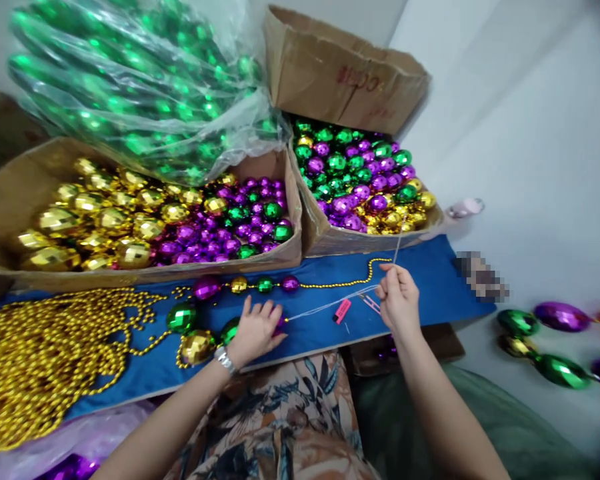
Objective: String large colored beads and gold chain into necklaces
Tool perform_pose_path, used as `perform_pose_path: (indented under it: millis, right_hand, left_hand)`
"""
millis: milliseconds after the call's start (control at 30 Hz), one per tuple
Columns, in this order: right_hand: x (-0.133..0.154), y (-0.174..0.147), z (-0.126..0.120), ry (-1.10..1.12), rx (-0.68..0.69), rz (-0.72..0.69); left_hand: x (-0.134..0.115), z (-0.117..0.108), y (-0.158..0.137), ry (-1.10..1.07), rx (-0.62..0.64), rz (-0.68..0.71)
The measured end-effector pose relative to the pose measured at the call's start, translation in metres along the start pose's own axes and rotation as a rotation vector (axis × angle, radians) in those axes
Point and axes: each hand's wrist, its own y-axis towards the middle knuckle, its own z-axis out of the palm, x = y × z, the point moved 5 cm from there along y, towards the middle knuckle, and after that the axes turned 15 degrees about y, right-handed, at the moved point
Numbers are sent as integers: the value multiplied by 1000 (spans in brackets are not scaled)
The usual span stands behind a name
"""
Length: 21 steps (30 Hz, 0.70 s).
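Note:
My left hand (pixel 256 331) is curved over a strand of large shiny beads, its fingers and thumb around a purple bead (pixel 282 324) that is mostly hidden. A green bead (pixel 229 330) shows beside the hand, and a gold bead (pixel 197 347) and another green bead (pixel 182 317) lie farther left. White string (pixel 325 306) runs from the purple bead to my right hand (pixel 399 293), which is closed on it, with an end sticking up above the fingers. Behind, a purple bead (pixel 207 287) and smaller beads join a thin gold bead chain (pixel 335 285).
A pink-labelled small object (pixel 341 311) and pink-handled snips (pixel 370 303) lie on the blue cloth (pixel 430 280). Gold bead chains (pixel 55 353) are heaped at left. Two cardboard boxes of beads (pixel 130 207) (pixel 360 173) stand behind, under a plastic bag of green beads (pixel 145 87).

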Motion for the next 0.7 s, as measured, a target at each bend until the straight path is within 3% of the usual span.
perform_pose_path:
  millis: [233, 500, 600, 700]
  right_hand:
    - [9, 14, -23, 18, -128, -84]
    - [20, 23, -26, 133, -196, -18]
    - [32, 31, -25, 205, -238, -49]
    - [35, 31, -13, 205, -188, -29]
  left_hand:
    - [31, 12, -7, 173, -39, 38]
    - [42, 23, -6, 308, -20, -2]
    - [47, 17, -4, 279, -12, -34]
    - [45, -6, 2, 168, -87, 22]
